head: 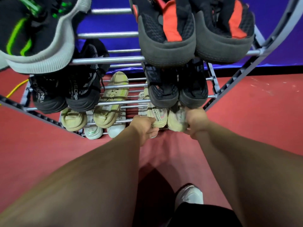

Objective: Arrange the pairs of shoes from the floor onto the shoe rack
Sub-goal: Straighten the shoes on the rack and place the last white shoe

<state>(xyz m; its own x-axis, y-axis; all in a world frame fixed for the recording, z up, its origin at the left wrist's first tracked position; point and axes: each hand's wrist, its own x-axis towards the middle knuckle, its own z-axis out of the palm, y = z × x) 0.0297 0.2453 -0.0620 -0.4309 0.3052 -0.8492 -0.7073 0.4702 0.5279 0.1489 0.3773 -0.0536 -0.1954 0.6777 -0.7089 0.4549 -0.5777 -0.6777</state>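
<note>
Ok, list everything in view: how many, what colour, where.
Grey metal shoe rack: one, centre
Black trainers with green stripes: at least one, top left
Black mesh trainers with orange stripes: two, top right
Black trainers with white lettering: two, second tier left
Black knit trainers: two, second tier right
Beige trainers: two, third tier left
Cream mottled trainers: two, third tier right
White trainers: two visible, lowest tier
Yellow cable: one, floor left
White worn shoe: one, on foot
Left hand: grips one cream heel
Right hand: grips the other

Indoor room, kind uncertain; smooth red floor [246,115] near and right; glossy blue-purple wall [288,49] far; tiered metal shoe rack [108,60] holding trainers [167,38]; yellow cable [16,88] left.
</note>
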